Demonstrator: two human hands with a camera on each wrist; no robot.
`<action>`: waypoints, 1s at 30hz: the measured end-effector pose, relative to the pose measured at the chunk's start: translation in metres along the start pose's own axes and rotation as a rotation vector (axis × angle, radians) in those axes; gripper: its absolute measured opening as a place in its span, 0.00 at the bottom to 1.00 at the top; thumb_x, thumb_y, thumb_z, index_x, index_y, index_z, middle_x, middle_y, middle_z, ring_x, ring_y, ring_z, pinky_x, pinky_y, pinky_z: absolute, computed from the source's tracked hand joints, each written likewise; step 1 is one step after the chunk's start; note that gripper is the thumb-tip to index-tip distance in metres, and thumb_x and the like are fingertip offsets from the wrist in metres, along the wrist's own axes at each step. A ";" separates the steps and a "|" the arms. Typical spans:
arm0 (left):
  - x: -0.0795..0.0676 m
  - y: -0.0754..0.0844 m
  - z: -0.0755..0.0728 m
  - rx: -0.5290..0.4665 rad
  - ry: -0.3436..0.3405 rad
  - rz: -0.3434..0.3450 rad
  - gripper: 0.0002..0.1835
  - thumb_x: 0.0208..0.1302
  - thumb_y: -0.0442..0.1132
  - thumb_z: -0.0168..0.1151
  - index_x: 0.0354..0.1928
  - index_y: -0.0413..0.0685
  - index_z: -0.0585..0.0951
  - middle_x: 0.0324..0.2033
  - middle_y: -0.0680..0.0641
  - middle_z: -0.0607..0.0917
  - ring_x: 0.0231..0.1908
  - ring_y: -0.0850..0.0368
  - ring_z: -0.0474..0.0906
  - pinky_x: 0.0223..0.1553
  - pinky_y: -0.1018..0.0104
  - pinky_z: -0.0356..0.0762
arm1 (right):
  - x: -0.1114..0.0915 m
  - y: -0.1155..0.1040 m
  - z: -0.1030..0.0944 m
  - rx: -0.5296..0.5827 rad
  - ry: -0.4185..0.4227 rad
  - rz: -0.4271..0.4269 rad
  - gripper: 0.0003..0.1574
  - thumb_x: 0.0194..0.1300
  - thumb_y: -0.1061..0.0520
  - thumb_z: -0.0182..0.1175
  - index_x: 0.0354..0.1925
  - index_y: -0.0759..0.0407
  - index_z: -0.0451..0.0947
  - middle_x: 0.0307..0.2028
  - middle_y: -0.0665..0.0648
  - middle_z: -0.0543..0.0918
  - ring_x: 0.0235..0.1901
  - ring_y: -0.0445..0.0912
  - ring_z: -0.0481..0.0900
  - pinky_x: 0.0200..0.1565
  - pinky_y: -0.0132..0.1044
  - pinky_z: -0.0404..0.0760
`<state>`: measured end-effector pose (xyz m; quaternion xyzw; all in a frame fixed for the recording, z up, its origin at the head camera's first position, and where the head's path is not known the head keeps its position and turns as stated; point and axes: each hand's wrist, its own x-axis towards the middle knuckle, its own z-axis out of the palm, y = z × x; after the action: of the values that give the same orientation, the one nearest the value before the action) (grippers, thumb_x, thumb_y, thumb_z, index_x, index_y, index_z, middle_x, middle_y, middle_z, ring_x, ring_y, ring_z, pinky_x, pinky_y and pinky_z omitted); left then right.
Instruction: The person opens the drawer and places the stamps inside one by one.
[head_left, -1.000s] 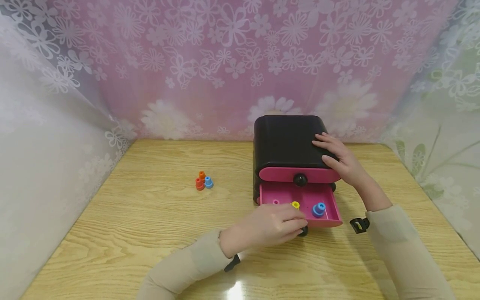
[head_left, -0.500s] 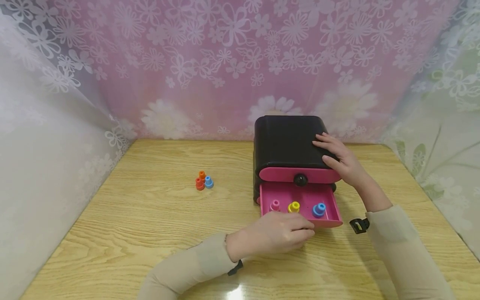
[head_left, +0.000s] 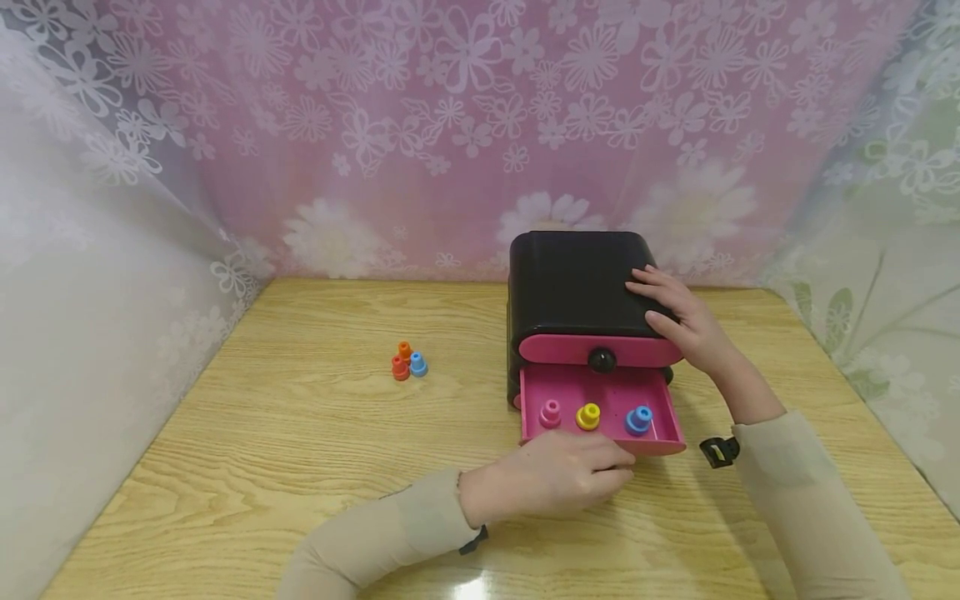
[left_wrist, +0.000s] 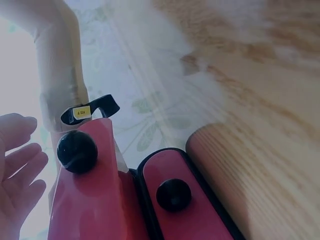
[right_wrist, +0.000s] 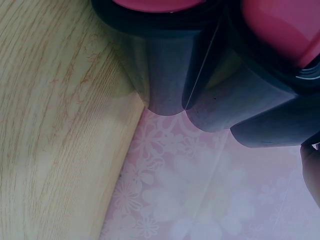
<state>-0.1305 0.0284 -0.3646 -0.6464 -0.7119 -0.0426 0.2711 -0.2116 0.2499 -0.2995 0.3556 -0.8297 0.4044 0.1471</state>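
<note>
A black two-drawer cabinet (head_left: 581,279) stands on the table, its pink lower drawer (head_left: 615,385) pulled out. Inside the drawer sit a pink peg (head_left: 551,413), a yellow peg (head_left: 588,417) and a blue peg (head_left: 639,420), each small and stepped with a hollow top. My left hand (head_left: 558,473) is in front of the drawer, overlapping its front edge. The left wrist view shows that hand's relaxed fingers (left_wrist: 22,167) beside the drawer's round black knob (left_wrist: 77,152), apart from it. My right hand (head_left: 686,325) rests on the cabinet's top right side with fingers spread.
Left of the cabinet, a red peg (head_left: 400,368), an orange peg (head_left: 405,351) and a light blue peg (head_left: 418,364) stand clustered on the wooden table (head_left: 300,433). The upper drawer (head_left: 558,349) is closed. A floral curtain (head_left: 420,150) hangs behind the table.
My left hand has come off the knob and shifted slightly right and toward me, uncovering the pink and yellow pegs. The drawer and my right hand have stayed in place.
</note>
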 end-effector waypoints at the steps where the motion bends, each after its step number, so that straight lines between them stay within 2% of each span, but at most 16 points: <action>1: 0.000 0.000 0.001 0.007 -0.004 0.001 0.14 0.65 0.36 0.45 0.46 0.49 0.79 0.47 0.52 0.78 0.49 0.61 0.71 0.49 0.74 0.67 | 0.000 -0.001 0.000 -0.002 0.000 0.001 0.23 0.57 0.71 0.46 0.52 0.80 0.63 0.56 0.78 0.59 0.60 0.68 0.45 0.57 0.63 0.42; 5: 0.000 0.002 0.003 0.036 -0.028 0.002 0.14 0.65 0.36 0.44 0.46 0.50 0.79 0.47 0.52 0.77 0.50 0.62 0.70 0.49 0.74 0.66 | 0.000 0.004 0.000 0.001 0.000 0.001 0.23 0.57 0.71 0.46 0.52 0.81 0.63 0.55 0.78 0.59 0.60 0.68 0.45 0.57 0.63 0.42; 11: 0.000 0.003 0.006 0.024 -0.100 -0.028 0.14 0.65 0.35 0.45 0.46 0.52 0.78 0.49 0.52 0.76 0.51 0.62 0.69 0.51 0.74 0.65 | -0.004 0.030 0.000 -0.002 0.001 -0.006 0.24 0.58 0.70 0.47 0.54 0.75 0.65 0.58 0.73 0.60 0.62 0.62 0.45 0.57 0.62 0.42; 16: 0.000 0.004 0.007 0.102 -0.122 -0.014 0.15 0.64 0.34 0.45 0.46 0.54 0.78 0.49 0.53 0.76 0.51 0.62 0.68 0.52 0.73 0.64 | -0.006 0.040 0.000 0.003 0.001 -0.014 0.25 0.59 0.67 0.49 0.56 0.69 0.66 0.60 0.68 0.60 0.64 0.56 0.46 0.59 0.58 0.43; 21: 0.000 0.005 0.009 0.193 -0.138 0.027 0.16 0.65 0.33 0.43 0.46 0.53 0.78 0.49 0.52 0.76 0.51 0.61 0.68 0.54 0.71 0.63 | -0.006 0.040 -0.001 0.012 0.002 -0.018 0.25 0.60 0.66 0.49 0.56 0.69 0.66 0.60 0.67 0.60 0.64 0.54 0.46 0.60 0.56 0.43; 24: 0.000 0.005 0.010 0.234 -0.160 0.051 0.18 0.66 0.32 0.38 0.46 0.52 0.78 0.49 0.52 0.76 0.51 0.60 0.69 0.54 0.70 0.62 | -0.006 0.038 -0.001 0.001 0.002 -0.013 0.25 0.59 0.67 0.48 0.56 0.70 0.66 0.60 0.68 0.60 0.64 0.56 0.46 0.59 0.57 0.43; 30: 0.001 0.004 0.009 0.289 -0.182 0.101 0.25 0.67 0.30 0.29 0.47 0.52 0.78 0.48 0.51 0.77 0.50 0.59 0.69 0.53 0.69 0.64 | -0.002 0.018 0.000 -0.008 0.001 -0.008 0.23 0.58 0.71 0.47 0.53 0.77 0.64 0.57 0.75 0.59 0.61 0.65 0.45 0.57 0.61 0.43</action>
<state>-0.1301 0.0339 -0.3726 -0.6370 -0.6986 0.1325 0.2976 -0.2226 0.2585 -0.3111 0.3583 -0.8298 0.4004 0.1507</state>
